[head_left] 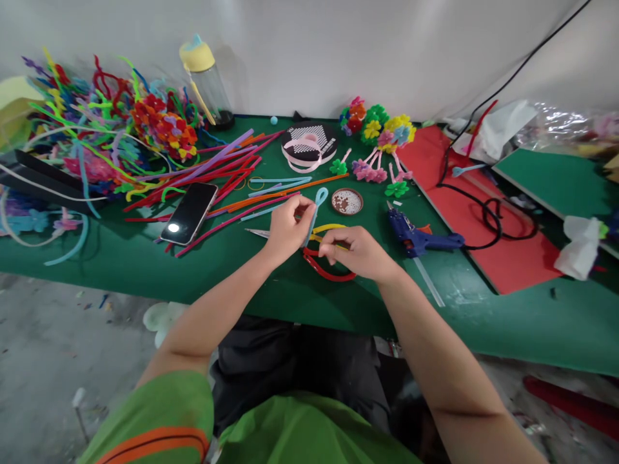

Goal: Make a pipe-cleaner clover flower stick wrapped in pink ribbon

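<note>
Between thumb and fingers, my left hand [290, 225] pinches a light blue pipe cleaner [322, 195], whose upper end is bent into a small loop. The rest of it hangs down between the hands. To the right, my right hand [355, 250] has its fingers curled together close to the lower end; whether it grips anything is too small to tell. Under the hands lie scissors with red and yellow handles [331, 277], the blade pointing left. A round dish of small white beads [347, 201] sits just beyond my right hand.
Loose pipe cleaners [232, 171] and a phone [189, 214] lie at the left, near a colourful pile [164, 125] and a bottle [210, 87]. Ribbon [309, 151] and fuzzy flowers [374, 169] stand behind. A blue glue gun [420, 238] with a black cord and a red board [512, 251] are right.
</note>
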The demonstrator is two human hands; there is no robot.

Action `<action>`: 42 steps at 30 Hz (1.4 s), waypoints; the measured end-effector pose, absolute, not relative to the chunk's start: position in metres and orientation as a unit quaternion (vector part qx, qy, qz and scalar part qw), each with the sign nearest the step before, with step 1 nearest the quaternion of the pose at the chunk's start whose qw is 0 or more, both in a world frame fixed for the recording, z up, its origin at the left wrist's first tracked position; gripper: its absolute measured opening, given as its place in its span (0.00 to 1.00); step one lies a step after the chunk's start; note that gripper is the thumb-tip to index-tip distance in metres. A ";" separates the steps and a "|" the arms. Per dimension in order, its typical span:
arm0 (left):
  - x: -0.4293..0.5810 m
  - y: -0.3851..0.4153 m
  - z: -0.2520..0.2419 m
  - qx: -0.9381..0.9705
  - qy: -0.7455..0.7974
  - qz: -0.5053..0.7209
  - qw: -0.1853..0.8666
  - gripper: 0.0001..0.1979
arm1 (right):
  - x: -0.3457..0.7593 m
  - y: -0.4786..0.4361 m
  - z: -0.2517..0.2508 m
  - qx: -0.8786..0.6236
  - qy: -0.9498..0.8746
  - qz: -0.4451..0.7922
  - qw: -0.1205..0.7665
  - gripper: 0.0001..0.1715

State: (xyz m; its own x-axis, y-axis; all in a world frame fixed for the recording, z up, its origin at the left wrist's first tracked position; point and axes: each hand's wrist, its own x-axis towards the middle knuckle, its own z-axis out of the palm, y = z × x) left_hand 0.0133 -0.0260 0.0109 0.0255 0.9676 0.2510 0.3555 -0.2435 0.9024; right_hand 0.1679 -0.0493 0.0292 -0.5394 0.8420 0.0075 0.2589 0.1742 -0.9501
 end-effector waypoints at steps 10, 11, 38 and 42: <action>0.015 -0.031 0.004 0.795 0.441 0.404 0.103 0.07 | 0.166 -0.041 0.017 -0.513 -0.552 0.472 0.457 0.17; 0.015 -0.032 0.003 0.814 0.428 0.386 0.071 0.08 | 0.167 -0.041 0.016 -0.524 -0.555 0.455 0.458 0.17; 0.018 -0.034 0.000 0.819 0.401 0.392 0.122 0.11 | 0.170 -0.033 0.001 -0.534 -0.572 0.363 0.506 0.06; 0.019 -0.036 0.011 0.743 0.428 0.422 0.295 0.10 | 0.169 -0.036 0.006 -0.517 -0.576 0.371 0.514 0.05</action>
